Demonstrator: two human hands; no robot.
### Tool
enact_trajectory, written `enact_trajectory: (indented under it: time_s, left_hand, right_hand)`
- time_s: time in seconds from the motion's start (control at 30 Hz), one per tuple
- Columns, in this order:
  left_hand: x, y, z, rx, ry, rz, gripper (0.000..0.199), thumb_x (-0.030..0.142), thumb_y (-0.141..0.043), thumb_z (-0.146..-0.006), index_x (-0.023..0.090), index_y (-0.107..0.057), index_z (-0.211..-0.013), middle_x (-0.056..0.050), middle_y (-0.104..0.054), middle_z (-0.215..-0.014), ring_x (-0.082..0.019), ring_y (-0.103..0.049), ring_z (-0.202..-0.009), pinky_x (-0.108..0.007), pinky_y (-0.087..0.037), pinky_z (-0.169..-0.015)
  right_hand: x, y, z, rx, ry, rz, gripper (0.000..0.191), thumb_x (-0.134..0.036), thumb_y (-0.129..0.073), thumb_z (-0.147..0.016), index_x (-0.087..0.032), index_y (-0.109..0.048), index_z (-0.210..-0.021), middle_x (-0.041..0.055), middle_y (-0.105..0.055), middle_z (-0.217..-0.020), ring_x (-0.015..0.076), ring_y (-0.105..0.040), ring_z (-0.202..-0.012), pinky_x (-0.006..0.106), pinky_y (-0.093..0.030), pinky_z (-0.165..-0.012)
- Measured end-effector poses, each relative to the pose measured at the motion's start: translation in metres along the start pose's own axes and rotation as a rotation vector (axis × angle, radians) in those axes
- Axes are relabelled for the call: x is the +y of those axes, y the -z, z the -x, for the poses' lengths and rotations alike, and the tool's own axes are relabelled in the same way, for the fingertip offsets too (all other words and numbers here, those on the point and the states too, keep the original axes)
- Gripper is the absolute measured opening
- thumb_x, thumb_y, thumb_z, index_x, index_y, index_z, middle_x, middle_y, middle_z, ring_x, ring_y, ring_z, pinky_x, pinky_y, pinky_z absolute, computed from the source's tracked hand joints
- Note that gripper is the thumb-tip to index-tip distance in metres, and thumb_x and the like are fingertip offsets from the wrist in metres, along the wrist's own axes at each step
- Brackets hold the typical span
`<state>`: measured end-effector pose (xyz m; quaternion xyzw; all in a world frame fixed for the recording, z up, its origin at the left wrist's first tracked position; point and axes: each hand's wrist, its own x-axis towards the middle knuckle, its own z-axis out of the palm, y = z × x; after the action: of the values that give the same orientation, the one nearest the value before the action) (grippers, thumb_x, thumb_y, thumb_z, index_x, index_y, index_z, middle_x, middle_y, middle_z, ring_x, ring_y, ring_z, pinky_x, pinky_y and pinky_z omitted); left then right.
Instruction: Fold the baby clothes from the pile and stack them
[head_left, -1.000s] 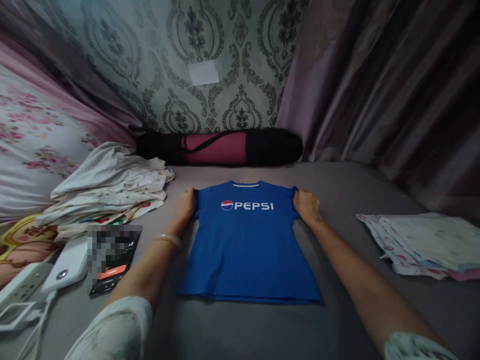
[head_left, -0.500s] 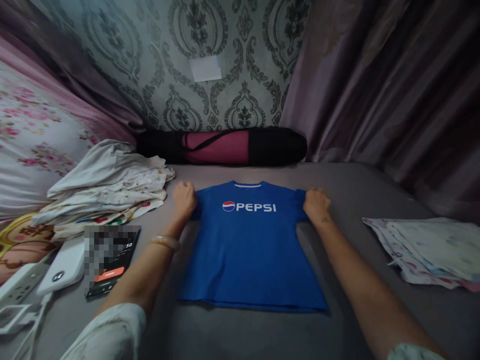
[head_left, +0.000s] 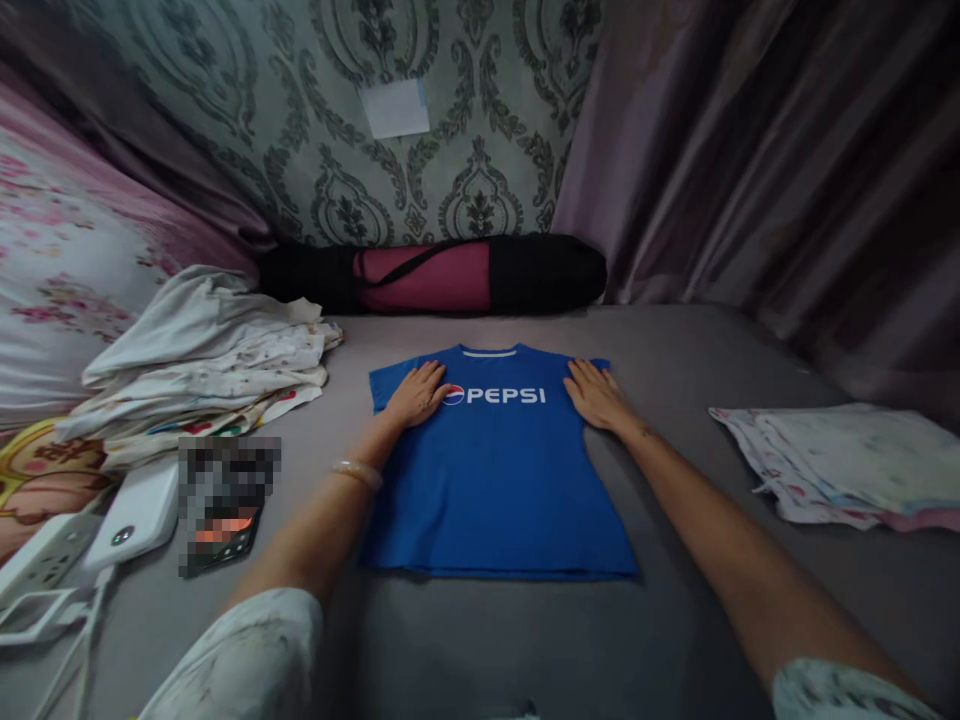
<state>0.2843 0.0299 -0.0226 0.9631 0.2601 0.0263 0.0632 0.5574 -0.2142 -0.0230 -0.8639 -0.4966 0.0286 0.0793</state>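
A blue T-shirt [head_left: 495, 480] with PEPSI lettering lies spread out, front up, its collar pointing away from me. My left hand [head_left: 420, 393] rests flat on its left shoulder, fingers stretched out, thumb beside the round logo. On the opposite shoulder, near the right sleeve, my right hand [head_left: 596, 393] lies flat with fingers extended. Neither hand grips the cloth. Slight creases run through the lower left of the shirt, and its hem faces me.
The shirt lies on a grey sheet [head_left: 465, 640]. Left are rumpled clothes [head_left: 217, 350], a phone [head_left: 229, 505], a power bank [head_left: 139, 510] and a power strip [head_left: 52, 555] with cables. Folded cloths [head_left: 847, 465] lie right; a black-and-pink long bag [head_left: 427, 275] lies along the wall.
Both hands have let go of the sleeve ends and moved inward onto the shoulders, opening from closed grips to flat palms. The view has tilted slightly down.
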Motion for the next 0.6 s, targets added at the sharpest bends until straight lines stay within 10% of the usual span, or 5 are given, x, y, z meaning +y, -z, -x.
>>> enact_trajectory:
  time_s: [0.3, 0.43, 0.6]
  left_hand:
    - [-0.015, -0.007, 0.091, 0.254, 0.017, 0.109, 0.066, 0.055, -0.035, -0.093, 0.009, -0.040, -0.140, -0.022, -0.034, -0.149, -0.033, -0.032, -0.139, -0.049, -0.029, -0.112]
    - [-0.008, 0.004, 0.154, 0.336, 0.128, 0.248, 0.063, 0.062, -0.041, -0.087, 0.012, -0.055, -0.122, -0.018, -0.056, -0.123, -0.029, -0.054, -0.116, -0.043, -0.042, -0.100]
    - [0.026, 0.031, 0.219, 0.082, 0.360, 0.591, 0.057, 0.064, -0.048, -0.082, 0.017, -0.059, -0.112, -0.003, -0.063, -0.078, -0.017, -0.057, -0.068, -0.028, -0.046, -0.063]
  right_hand:
    - [0.050, 0.011, 0.072, 0.133, -0.051, -0.093, 0.061, -0.038, -0.035, -0.091, -0.004, -0.040, -0.142, 0.0212, -0.044, -0.145, 0.0303, -0.040, -0.134, 0.044, -0.032, -0.111]
    - [0.030, 0.020, 0.115, 0.228, -0.013, -0.226, 0.038, -0.029, -0.042, -0.086, -0.014, -0.063, -0.115, 0.0154, -0.065, -0.118, 0.0275, -0.059, -0.110, 0.041, -0.044, -0.098]
    - [-0.016, 0.042, 0.174, 0.023, 0.028, -0.513, 0.026, -0.036, -0.049, -0.087, -0.020, -0.066, -0.099, 0.0056, -0.067, -0.094, 0.0178, -0.062, -0.077, 0.032, -0.050, -0.075]
